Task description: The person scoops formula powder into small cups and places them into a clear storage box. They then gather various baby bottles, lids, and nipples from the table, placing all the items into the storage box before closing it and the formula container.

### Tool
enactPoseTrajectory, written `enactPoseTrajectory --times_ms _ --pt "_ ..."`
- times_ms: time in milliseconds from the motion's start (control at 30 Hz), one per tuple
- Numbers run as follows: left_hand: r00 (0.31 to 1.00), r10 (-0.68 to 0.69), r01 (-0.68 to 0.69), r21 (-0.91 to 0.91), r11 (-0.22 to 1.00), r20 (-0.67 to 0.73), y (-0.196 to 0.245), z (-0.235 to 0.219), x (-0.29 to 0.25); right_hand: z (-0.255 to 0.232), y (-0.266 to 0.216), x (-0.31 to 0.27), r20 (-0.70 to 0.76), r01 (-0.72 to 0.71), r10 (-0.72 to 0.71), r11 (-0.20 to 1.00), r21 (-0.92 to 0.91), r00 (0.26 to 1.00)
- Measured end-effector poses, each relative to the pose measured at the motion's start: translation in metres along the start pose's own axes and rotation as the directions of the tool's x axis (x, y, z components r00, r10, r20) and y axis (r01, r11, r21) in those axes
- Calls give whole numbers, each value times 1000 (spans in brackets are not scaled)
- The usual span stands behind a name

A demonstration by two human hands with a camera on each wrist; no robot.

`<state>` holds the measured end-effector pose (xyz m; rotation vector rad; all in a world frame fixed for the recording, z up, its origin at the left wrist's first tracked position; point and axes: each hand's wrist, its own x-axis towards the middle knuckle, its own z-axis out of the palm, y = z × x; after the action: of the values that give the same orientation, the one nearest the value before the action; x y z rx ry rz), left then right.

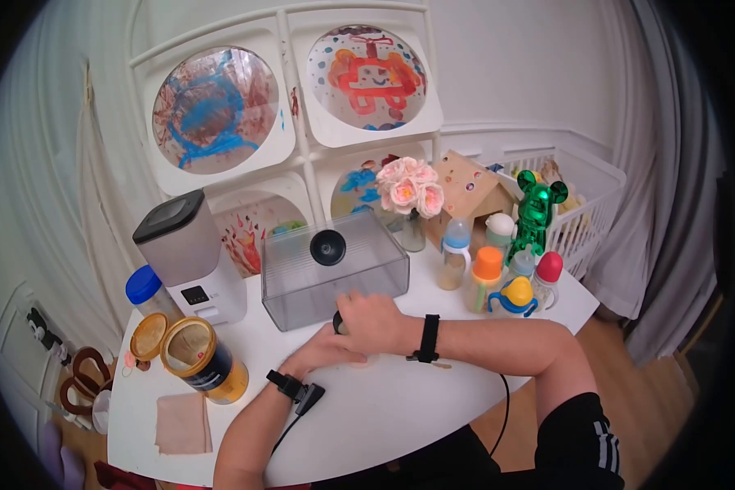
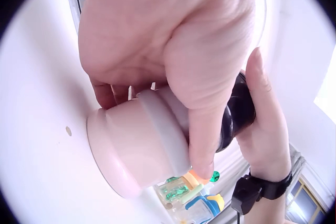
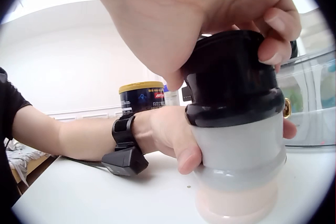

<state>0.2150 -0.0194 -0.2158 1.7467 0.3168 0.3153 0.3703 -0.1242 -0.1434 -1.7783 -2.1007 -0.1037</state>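
Observation:
A stacked round container (image 3: 239, 145) with a black top (image 3: 231, 79), a whitish middle and a pale pink base stands upright on the white table. My left hand (image 1: 322, 351) grips its middle, the thumb on the near side in the right wrist view. From above, my right hand (image 1: 380, 324) holds the black top, fingers curled over its rim. In the left wrist view the pink base (image 2: 131, 148) shows below the left hand (image 2: 168, 40), and the right thumb lies along the black part (image 2: 241, 108). The head view mostly hides the container behind both hands.
A clear grey box (image 1: 335, 286) with a black knob stands just behind the hands. At left are an open gold-and-navy tin (image 1: 220, 371), a folded cloth (image 1: 182, 424) and a white machine (image 1: 212, 286). Several baby bottles (image 1: 486, 278) and a flower vase (image 1: 413, 233) stand back right.

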Motion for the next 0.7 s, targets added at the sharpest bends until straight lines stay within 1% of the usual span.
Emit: enactPoseTrajectory --times_ms 100,200,300,400,500,600,700 --pt "1000 -2 2 8 1000 -9 -6 -2 3 3 1 3 -10 14 -14 1000 5 1000" --pt "1000 27 -26 80 996 -11 -8 -6 4 5 5 4 -27 59 -59 998 25 998" --pt "999 32 -32 35 999 -6 -4 -4 2 9 10 5 -54 103 -101 994 33 993" --pt "1000 18 -17 51 999 -17 -7 -6 3 13 12 6 -72 139 -137 990 24 988" --pt "998 32 -27 96 995 -50 0 -2 1 17 17 9 -103 176 -174 984 10 979" --pt "998 54 -52 51 997 -43 -3 -3 2 18 20 10 -121 201 -197 979 19 973" --pt "999 25 -21 76 997 -47 -6 -4 3 19 21 12 -121 209 -205 978 20 971"
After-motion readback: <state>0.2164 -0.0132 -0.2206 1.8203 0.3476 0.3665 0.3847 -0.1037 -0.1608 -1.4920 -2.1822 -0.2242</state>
